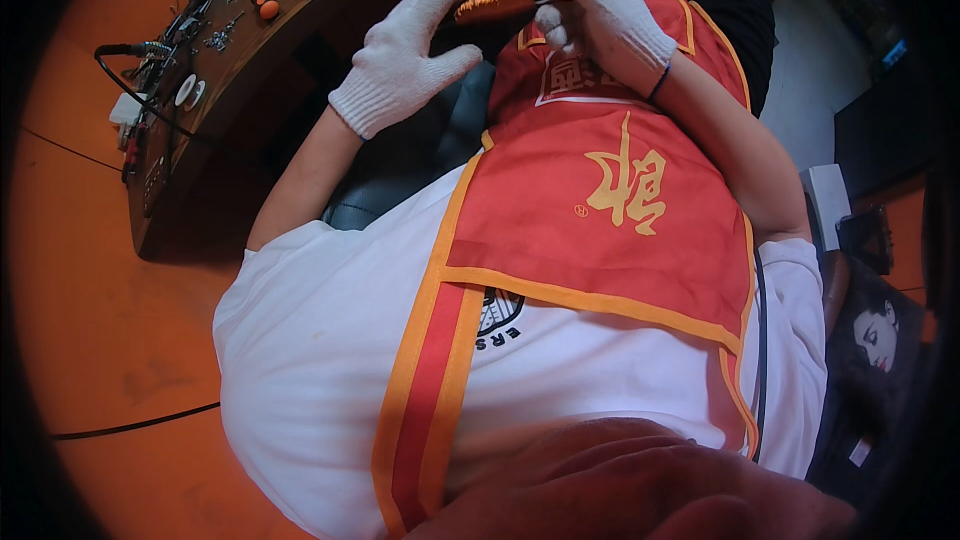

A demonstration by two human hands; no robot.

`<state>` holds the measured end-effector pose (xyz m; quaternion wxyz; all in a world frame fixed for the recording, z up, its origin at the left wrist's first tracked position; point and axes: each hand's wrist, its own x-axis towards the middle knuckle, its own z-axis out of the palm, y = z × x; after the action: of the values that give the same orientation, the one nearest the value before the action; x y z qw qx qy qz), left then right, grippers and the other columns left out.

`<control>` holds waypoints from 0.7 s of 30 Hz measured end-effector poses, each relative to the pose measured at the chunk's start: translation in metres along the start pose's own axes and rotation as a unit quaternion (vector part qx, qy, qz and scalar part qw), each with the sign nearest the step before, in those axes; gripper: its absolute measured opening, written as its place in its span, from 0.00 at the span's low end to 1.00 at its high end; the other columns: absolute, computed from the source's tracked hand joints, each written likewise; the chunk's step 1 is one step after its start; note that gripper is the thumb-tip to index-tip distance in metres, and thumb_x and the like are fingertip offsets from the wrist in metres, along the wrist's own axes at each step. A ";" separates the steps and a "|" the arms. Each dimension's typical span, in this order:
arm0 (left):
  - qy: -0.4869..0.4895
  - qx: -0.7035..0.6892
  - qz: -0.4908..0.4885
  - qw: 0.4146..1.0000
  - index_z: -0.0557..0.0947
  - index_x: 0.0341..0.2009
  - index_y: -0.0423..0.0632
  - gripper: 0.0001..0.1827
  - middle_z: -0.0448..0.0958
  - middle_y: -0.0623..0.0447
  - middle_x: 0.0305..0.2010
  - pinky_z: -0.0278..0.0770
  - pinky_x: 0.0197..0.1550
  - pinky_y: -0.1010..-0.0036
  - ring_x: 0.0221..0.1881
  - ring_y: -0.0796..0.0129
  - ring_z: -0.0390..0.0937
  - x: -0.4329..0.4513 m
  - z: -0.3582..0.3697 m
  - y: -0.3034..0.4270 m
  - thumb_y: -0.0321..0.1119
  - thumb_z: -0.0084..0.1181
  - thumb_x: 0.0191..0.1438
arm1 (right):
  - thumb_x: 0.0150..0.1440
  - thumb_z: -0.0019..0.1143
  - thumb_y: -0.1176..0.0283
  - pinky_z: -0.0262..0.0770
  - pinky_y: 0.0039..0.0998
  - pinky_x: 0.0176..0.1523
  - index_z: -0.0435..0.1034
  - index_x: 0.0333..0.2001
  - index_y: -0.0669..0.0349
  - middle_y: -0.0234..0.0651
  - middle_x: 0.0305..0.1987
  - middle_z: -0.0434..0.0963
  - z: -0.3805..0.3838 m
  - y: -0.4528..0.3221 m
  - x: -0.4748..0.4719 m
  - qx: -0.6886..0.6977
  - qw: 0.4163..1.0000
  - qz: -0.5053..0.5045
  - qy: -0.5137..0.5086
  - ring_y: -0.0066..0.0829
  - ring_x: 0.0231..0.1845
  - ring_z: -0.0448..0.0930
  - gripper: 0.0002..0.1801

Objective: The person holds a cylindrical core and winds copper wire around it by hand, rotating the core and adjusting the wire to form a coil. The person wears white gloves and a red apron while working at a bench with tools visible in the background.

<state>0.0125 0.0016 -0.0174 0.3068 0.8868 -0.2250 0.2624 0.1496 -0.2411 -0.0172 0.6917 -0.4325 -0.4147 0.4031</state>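
My right hand, in a white knit glove, grips one end of a narrow dark object with shiny copper-coloured strands along its upper side. Whether these are bristles or wound wire cannot be told. Opposite it, my left hand, also gloved, is held with thumb and fingers spread apart. Its fingertips are close to the strands' free end; contact is not clear. Both hands are raised in front of a red apron with orange edging and yellow lettering, worn over a white shirt.
A dark wooden desk at upper left holds small metal parts, an orange-and-black ball-shaped item, a white spool and a black cable. A black seat is under me. A dark bag and white box are at right.
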 end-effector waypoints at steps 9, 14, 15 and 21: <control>0.031 0.231 0.143 0.962 0.65 0.74 0.56 0.48 0.63 0.44 0.75 0.53 0.78 0.61 0.77 0.53 0.57 0.006 -0.009 0.008 0.35 0.71 0.48 | 0.73 0.44 0.53 0.71 0.19 0.26 0.72 0.53 0.63 0.33 0.29 0.78 0.033 -0.008 -0.002 0.045 0.968 -0.007 0.249 0.22 0.23 0.75 0.23; 0.053 0.203 0.139 0.968 0.64 0.75 0.59 0.48 0.65 0.44 0.73 0.62 0.75 0.60 0.74 0.52 0.63 0.009 -0.006 0.011 0.35 0.70 0.49 | 0.72 0.44 0.55 0.76 0.22 0.30 0.69 0.56 0.65 0.40 0.35 0.81 0.032 -0.002 -0.003 -0.063 0.988 0.012 0.143 0.26 0.26 0.80 0.23; 0.058 0.137 0.105 0.983 0.63 0.75 0.60 0.48 0.67 0.44 0.72 0.64 0.73 0.60 0.72 0.52 0.66 0.009 -0.006 0.010 0.35 0.70 0.50 | 0.73 0.46 0.56 0.78 0.21 0.34 0.70 0.61 0.63 0.37 0.37 0.82 0.030 -0.001 -0.002 -0.076 0.986 0.045 0.144 0.23 0.31 0.81 0.24; -0.011 0.017 -0.078 0.997 0.54 0.78 0.63 0.49 0.81 0.44 0.54 0.72 0.68 0.61 0.57 0.53 0.81 0.000 -0.007 0.004 0.40 0.66 0.57 | 0.73 0.46 0.60 0.81 0.19 0.42 0.73 0.60 0.58 0.36 0.44 0.82 0.027 0.002 -0.006 -0.265 0.954 -0.050 0.134 0.23 0.39 0.83 0.19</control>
<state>0.0082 0.0028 -0.0109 0.3091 0.9096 -0.1538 0.2310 0.1221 -0.2388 -0.0130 0.6206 -0.6292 -0.4310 0.1821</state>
